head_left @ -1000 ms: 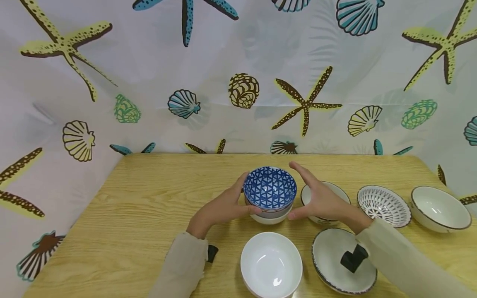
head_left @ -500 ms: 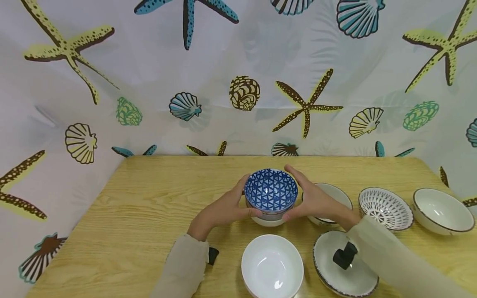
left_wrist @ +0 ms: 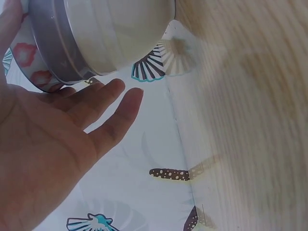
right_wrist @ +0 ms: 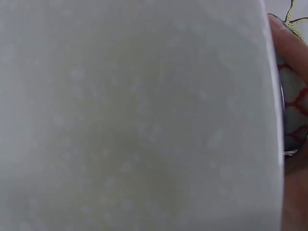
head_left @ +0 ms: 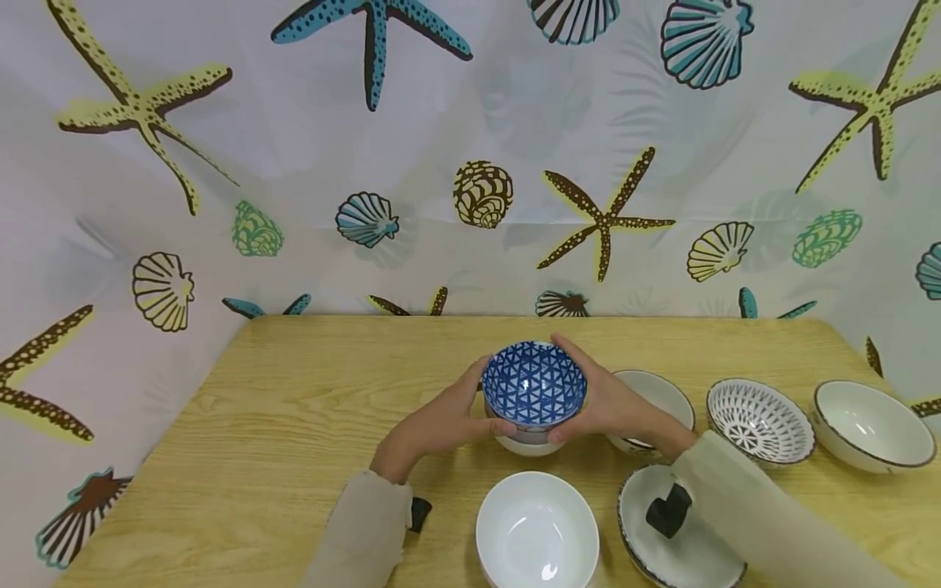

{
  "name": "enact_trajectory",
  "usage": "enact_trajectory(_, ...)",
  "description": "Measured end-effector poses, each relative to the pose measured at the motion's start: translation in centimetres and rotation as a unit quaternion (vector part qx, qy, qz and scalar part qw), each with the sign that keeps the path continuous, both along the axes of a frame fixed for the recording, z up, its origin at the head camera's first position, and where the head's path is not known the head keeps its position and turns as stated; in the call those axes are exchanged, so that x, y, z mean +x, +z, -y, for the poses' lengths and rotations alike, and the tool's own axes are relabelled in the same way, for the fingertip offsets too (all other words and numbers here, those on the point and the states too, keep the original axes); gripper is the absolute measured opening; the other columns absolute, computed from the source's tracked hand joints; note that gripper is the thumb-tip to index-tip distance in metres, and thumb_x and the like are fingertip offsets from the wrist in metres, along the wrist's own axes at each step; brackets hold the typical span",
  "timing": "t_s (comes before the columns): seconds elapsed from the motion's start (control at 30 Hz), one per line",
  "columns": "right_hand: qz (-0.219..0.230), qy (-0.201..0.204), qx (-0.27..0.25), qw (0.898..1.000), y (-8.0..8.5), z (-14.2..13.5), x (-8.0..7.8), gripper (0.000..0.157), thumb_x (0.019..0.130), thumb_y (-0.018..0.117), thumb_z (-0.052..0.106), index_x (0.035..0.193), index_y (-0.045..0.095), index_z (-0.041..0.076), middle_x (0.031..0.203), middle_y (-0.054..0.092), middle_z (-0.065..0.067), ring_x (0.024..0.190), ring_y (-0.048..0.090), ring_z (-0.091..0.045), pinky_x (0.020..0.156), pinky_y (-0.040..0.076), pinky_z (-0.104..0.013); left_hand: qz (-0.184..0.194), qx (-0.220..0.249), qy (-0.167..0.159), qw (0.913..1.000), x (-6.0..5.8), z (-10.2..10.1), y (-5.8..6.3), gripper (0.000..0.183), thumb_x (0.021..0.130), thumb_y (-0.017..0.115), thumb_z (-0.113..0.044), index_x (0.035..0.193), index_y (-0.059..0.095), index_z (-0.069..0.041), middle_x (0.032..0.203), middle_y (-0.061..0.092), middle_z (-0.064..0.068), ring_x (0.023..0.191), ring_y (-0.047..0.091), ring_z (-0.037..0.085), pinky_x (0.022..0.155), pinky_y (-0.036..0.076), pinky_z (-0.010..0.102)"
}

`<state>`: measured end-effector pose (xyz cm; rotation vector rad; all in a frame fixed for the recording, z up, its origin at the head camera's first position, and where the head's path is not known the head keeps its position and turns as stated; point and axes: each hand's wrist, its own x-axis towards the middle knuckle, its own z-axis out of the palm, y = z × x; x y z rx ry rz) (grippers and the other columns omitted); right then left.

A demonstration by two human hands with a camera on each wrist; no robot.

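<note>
A stack of bowls stands mid-table. Its top bowl [head_left: 534,384] has a blue-and-white triangle pattern inside and red figures outside, seen on its side wall in the left wrist view. Beneath it sit a grey bowl [left_wrist: 53,38] and a cream-white bowl [left_wrist: 115,33]. My left hand [head_left: 441,423] grips the top bowl from the left, thumb at the near side, several fingers reaching round the far side. From the right, my right hand [head_left: 613,408] holds the same bowl, thumb in front and fingers at the back rim. A pale surface fills most of the right wrist view.
Nearer me is a plain white bowl [head_left: 537,527]. A dark-rimmed plate [head_left: 639,514] lies under my right forearm. To the right stand a dark-rimmed bowl [head_left: 654,388], a patterned bowl [head_left: 760,420] and a deep white bowl [head_left: 875,429]. A shell-print cloth [head_left: 412,278] hangs behind the table.
My right hand has moved left and taken hold of the top bowl's right side. My left hand keeps its grip. The head view has tilted slightly upward.
</note>
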<state>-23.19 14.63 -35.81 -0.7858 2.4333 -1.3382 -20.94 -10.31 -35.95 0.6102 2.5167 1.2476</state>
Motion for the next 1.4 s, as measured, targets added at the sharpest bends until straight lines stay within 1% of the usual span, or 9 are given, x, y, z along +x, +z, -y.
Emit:
enact_trajectory(0.1, -0.008, -0.004, 0.004, 1.000, -0.2, 0.0, 0.1, 0.124, 0.066, 0.088, 0.031, 0.154, 0.004, 0.011, 0.152, 0.023, -0.024, 0.132, 0.036, -0.048, 0.103, 0.039, -0.055, -0.004, 0.003, -0.002, 1.0000, 0.0, 0.0, -0.1, 0.099, 0.083, 0.073, -0.038, 0.154, 0.008, -0.014, 0.158, 0.021, 0.012, 0.144, 0.023, 0.034, 0.114, 0.023, 0.054)
enact_trajectory(0.3, -0.012, -0.016, -0.015, 1.000, -0.6, 0.2, 0.3, 0.120, 0.066, 0.088, 0.029, 0.154, 0.007, 0.011, 0.152, 0.023, -0.023, 0.132, 0.036, -0.047, 0.104, 0.039, -0.055, -0.001, 0.001, -0.001, 1.0000, 0.1, 0.0, -0.2, 0.102, 0.083, 0.072, -0.041, 0.154, 0.005, -0.014, 0.158, 0.020, 0.013, 0.144, 0.022, 0.035, 0.114, 0.022, 0.054)
enact_trajectory(0.5, -0.019, -0.019, -0.025, 0.999, -0.8, 0.7, 0.5, 0.115, 0.068, 0.084, 0.023, 0.154, 0.008, 0.013, 0.154, 0.021, -0.021, 0.133, 0.035, -0.046, 0.104, 0.038, -0.055, -0.001, -0.010, 0.010, 0.9999, 0.0, 0.3, -0.4, 0.102, 0.083, 0.072, -0.043, 0.154, 0.004, -0.014, 0.158, 0.021, 0.014, 0.143, 0.025, 0.036, 0.113, 0.025, 0.054)
enact_trajectory(0.7, -0.016, -0.024, -0.025, 0.999, -1.1, 0.6, 0.5, 0.116, 0.068, 0.084, 0.022, 0.154, 0.008, 0.013, 0.154, 0.021, -0.021, 0.133, 0.035, -0.047, 0.104, 0.038, -0.056, 0.003, -0.003, -0.001, 1.0000, -0.2, 0.2, -1.0, 0.105, 0.081, 0.075, -0.039, 0.154, 0.004, -0.013, 0.158, 0.020, 0.013, 0.144, 0.023, 0.034, 0.114, 0.022, 0.053)
enact_trajectory(0.83, 0.006, -0.029, -0.034, 0.999, -1.1, 0.7, 0.6, 0.117, 0.067, 0.086, 0.021, 0.154, 0.008, 0.016, 0.154, 0.020, -0.020, 0.133, 0.034, -0.047, 0.104, 0.038, -0.055, -0.002, 0.005, -0.005, 1.0000, -0.3, 0.1, -1.5, 0.106, 0.080, 0.077, -0.033, 0.155, 0.004, -0.015, 0.159, 0.020, 0.011, 0.145, 0.022, 0.033, 0.115, 0.021, 0.052)
enact_trajectory(0.93, 0.016, -0.030, -0.040, 0.999, -1.1, 0.8, 0.5, 0.118, 0.066, 0.087, 0.021, 0.154, 0.008, 0.017, 0.154, 0.019, -0.020, 0.133, 0.034, -0.047, 0.104, 0.038, -0.055, -0.004, 0.011, -0.005, 0.9999, -0.3, 0.0, -1.5, 0.105, 0.080, 0.078, -0.030, 0.155, 0.005, -0.016, 0.159, 0.019, 0.010, 0.145, 0.022, 0.033, 0.115, 0.020, 0.052)
enact_trajectory(1.0, 0.016, -0.030, -0.043, 0.999, -1.1, 0.8, 0.5, 0.119, 0.066, 0.087, 0.020, 0.154, 0.007, 0.017, 0.154, 0.019, -0.020, 0.134, 0.034, -0.047, 0.104, 0.038, -0.055, -0.005, 0.012, -0.006, 0.9999, -0.3, 0.0, -1.5, 0.105, 0.080, 0.077, -0.030, 0.155, 0.005, -0.016, 0.159, 0.019, 0.010, 0.145, 0.021, 0.032, 0.116, 0.020, 0.052)
enact_trajectory(1.2, -0.003, -0.029, -0.043, 0.999, -1.1, 0.9, 0.4, 0.117, 0.067, 0.085, 0.017, 0.154, 0.008, 0.014, 0.154, 0.020, -0.021, 0.133, 0.033, -0.048, 0.104, 0.038, -0.057, -0.011, 0.012, -0.010, 0.9998, -0.4, 0.0, -1.5, 0.105, 0.081, 0.077, -0.030, 0.155, 0.004, -0.016, 0.159, 0.018, 0.010, 0.145, 0.021, 0.033, 0.116, 0.020, 0.052)
enact_trajectory(1.4, -0.005, -0.043, -0.042, 0.998, -1.0, 0.8, 0.5, 0.116, 0.065, 0.085, 0.016, 0.154, 0.011, 0.014, 0.154, 0.021, -0.021, 0.133, 0.034, -0.048, 0.103, 0.039, -0.056, -0.012, 0.021, -0.023, 0.9994, -0.5, -0.1, -1.4, 0.104, 0.081, 0.076, -0.030, 0.155, 0.004, -0.017, 0.159, 0.019, 0.010, 0.145, 0.021, 0.032, 0.116, 0.019, 0.051)
